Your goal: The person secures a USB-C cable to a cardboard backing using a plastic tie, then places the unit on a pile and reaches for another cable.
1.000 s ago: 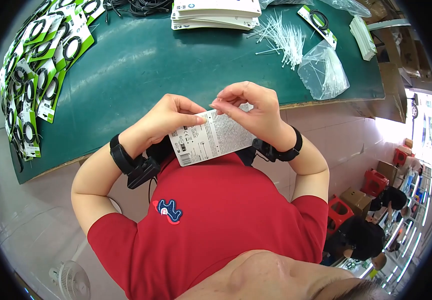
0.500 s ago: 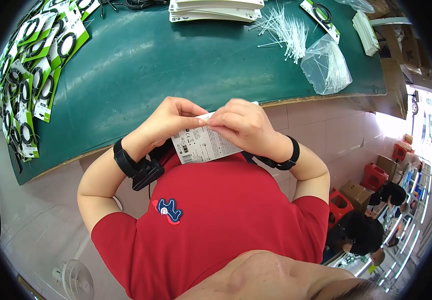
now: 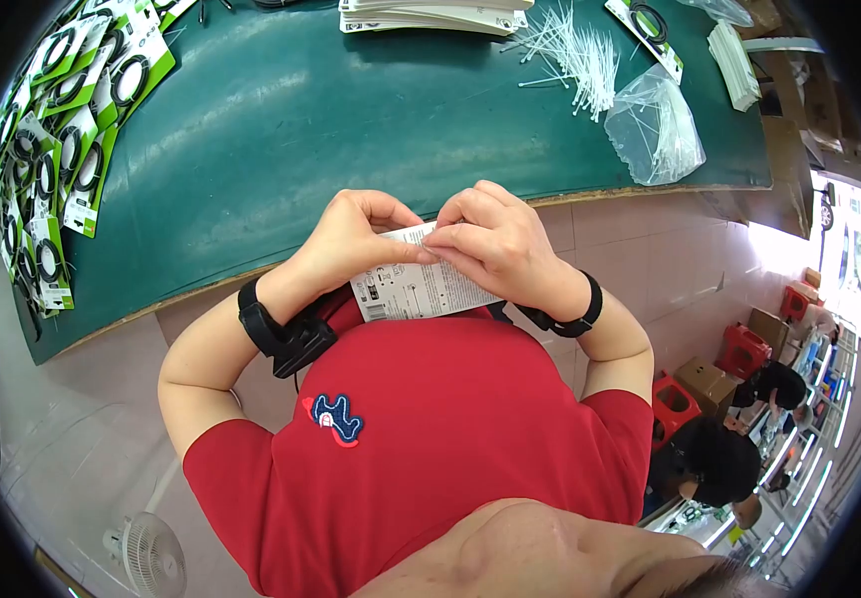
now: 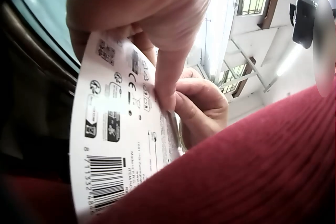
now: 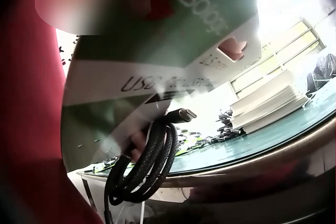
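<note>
Card and cable in a two-handed hold, nr. the front edge of the bench (image 3: pixel 281 130). The card (image 3: pixel 430 289) was held in the air btwn. bench and the person's red shirt (image 3: pixel 430 399), printed back turned up, prob. so the work lay under the eyes. L. hand (image 3: pixel 366 234): curled, thumb on the back face and other fingers behind, pinching the card, prob. to steady it. R. hand (image 3: pixel 500 244): fingers curled, thumb and forefinger tog. at the back face beside the L. thumb, pinching what was prob. a thin tie, itself too small to make out. R. wrist view: the black cable (image 5: pixel 152 166) hung coiled against the card's front, plug end (image 5: pixel 181 115) sticking out; skin showed through the coil, so fingers prob. pressed it on, though which hand's couldn't be told. Loose white ties (image 3: pixel 585 65) lay beside a clear plastic bag (image 3: pixel 660 130) on the R. side, prob. for easy R.-hand pickup; a stack of cards (image 3: pixel 430 18) stood at the far middle. Carded cables (image 3: pixel 72 140) were heaped at the L. end, well apart from loose stock, prob. so the two didn't mix.
</note>
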`<state>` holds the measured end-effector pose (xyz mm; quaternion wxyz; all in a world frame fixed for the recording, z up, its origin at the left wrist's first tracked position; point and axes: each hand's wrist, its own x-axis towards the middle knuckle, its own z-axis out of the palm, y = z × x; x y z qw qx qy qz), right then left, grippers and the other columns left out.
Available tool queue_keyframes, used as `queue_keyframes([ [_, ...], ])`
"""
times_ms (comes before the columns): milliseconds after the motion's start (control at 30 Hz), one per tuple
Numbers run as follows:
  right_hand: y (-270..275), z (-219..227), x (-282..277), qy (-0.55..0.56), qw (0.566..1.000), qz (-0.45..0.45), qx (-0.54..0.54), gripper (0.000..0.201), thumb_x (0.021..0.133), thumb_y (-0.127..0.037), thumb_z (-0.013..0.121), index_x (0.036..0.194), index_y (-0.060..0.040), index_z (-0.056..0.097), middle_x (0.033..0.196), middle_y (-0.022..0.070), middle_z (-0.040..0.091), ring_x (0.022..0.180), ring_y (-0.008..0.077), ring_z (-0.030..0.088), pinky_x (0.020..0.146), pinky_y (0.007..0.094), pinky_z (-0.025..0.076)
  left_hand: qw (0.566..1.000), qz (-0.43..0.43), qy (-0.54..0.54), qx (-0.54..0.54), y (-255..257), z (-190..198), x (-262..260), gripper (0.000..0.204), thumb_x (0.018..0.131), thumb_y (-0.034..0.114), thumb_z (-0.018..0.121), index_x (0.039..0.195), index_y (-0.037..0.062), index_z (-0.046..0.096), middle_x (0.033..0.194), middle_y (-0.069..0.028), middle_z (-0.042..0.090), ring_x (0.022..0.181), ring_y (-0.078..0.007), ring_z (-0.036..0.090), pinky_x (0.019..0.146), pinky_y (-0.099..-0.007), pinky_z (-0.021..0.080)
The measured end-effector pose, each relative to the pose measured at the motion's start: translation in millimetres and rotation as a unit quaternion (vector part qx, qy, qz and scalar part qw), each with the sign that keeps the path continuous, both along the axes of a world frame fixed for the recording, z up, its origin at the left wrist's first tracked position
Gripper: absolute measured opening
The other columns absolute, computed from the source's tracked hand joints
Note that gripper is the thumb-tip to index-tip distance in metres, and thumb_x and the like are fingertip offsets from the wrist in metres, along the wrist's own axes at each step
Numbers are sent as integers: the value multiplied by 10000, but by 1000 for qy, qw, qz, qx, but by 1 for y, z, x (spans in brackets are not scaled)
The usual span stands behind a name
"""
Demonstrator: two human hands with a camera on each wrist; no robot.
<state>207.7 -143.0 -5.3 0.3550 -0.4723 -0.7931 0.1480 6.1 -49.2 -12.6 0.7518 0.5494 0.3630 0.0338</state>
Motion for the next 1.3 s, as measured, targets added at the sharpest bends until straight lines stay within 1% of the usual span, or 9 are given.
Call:
queue_keyframes([
  [100, 0, -2, 1, -1, 1000, 2, 7, 160, 742, -63, 788, 867, -53, 688, 857, 54, 620, 703, 212, 549, 593, 324, 450, 1000, 5, 7, 24, -1, -3, 1, 270, 758, 98, 846, 939, -40, 700, 898, -128, 735, 818, -151, 709, 720, -266, 565],
  [267, 2, -1, 7, 7, 1000, 14, 10, 179, 764, -64, 776, 909, -37, 676, 888, 70, 615, 721, 219, 567, 607, 329, 468, 999, 10, 26, 22, -1, -1, 3, 272, 758, 96, 848, 939, -43, 700, 881, -130, 734, 793, -152, 710, 703, -267, 568],
  [533, 0, -1, 10, -32, 997, 55, 35, 204, 745, -38, 743, 931, -32, 659, 908, 82, 601, 714, 226, 584, 596, 341, 479, 999, 7, 26, 25, -2, -5, 4, 276, 769, 116, 847, 939, -42, 699, 880, -129, 735, 793, -149, 710, 699, -266, 570],
  [667, -2, -5, 9, -34, 997, 47, 50, 222, 730, -33, 733, 938, -26, 656, 912, 83, 598, 706, 224, 588, 586, 340, 478, 999, 6, 15, 39, -2, -5, 3, 283, 778, 135, 846, 945, -42, 700, 884, -128, 735, 793, -146, 709, 693, -265, 569],
  [767, -2, -6, 8, -35, 997, 45, 58, 221, 729, -29, 733, 936, -22, 655, 912, 85, 597, 706, 225, 589, 585, 336, 479, 998, 2, 27, 48, -2, -2, 4, 288, 786, 145, 843, 951, -44, 701, 880, -126, 735, 790, -142, 708, 689, -259, 565],
  [967, -3, -7, 7, -42, 996, 36, 75, 213, 739, -23, 740, 933, -15, 653, 912, 89, 597, 701, 223, 590, 586, 330, 482, 999, 4, 23, 32, -2, -1, 5, 287, 792, 157, 838, 948, -46, 707, 859, -120, 734, 776, -138, 706, 677, -253, 560],
  [1100, -3, -4, 8, -35, 997, 35, 51, 197, 756, -14, 747, 931, -7, 657, 914, 92, 599, 723, 228, 599, 599, 332, 493, 999, -1, 25, 34, -2, -1, 5, 285, 792, 168, 838, 935, -45, 712, 846, -118, 733, 763, -135, 704, 669, -251, 559],
  [1200, -1, -5, 9, 37, 999, 14, 7, 188, 769, -7, 749, 936, -5, 665, 916, 92, 602, 751, 236, 608, 618, 334, 504, 999, -7, 34, 36, -2, 0, 5, 284, 791, 174, 839, 925, -45, 715, 842, -118, 733, 757, -134, 703, 666, -250, 558],
  [1300, -1, -2, 11, 39, 999, 25, -3, 190, 770, -3, 747, 944, -9, 671, 918, 92, 605, 765, 239, 611, 630, 335, 509, 999, -6, 31, 28, -2, 1, 5, 285, 789, 176, 839, 921, -45, 718, 842, -119, 733, 754, -133, 702, 665, -247, 556],
])
